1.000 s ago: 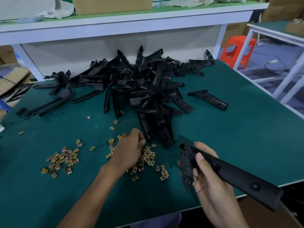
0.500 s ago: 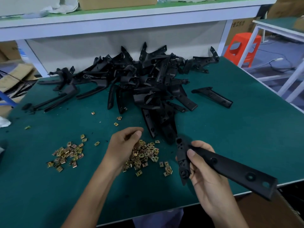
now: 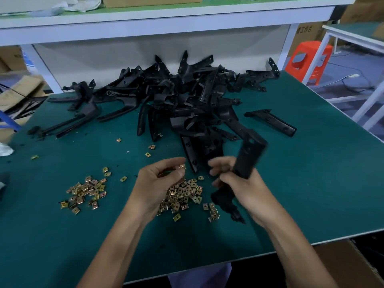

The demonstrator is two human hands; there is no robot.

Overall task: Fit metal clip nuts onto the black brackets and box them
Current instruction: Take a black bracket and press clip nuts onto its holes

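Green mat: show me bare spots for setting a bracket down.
Bare mat: right side, between lone bracket and right hand; near-left corner, below the left nut pile. Crowded: bracket pile at the back, centre nut pile by the left hand.

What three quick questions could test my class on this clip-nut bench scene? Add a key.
1. True or false: the right hand grips a black bracket.
2. The left hand pinches: A a clip nut; B a screwdriver; C nothing.
3. How many main heaps of clip nuts lie on the green table?
Key: 1 true. 2 A. 3 two: a left heap and a near heap by the hands.
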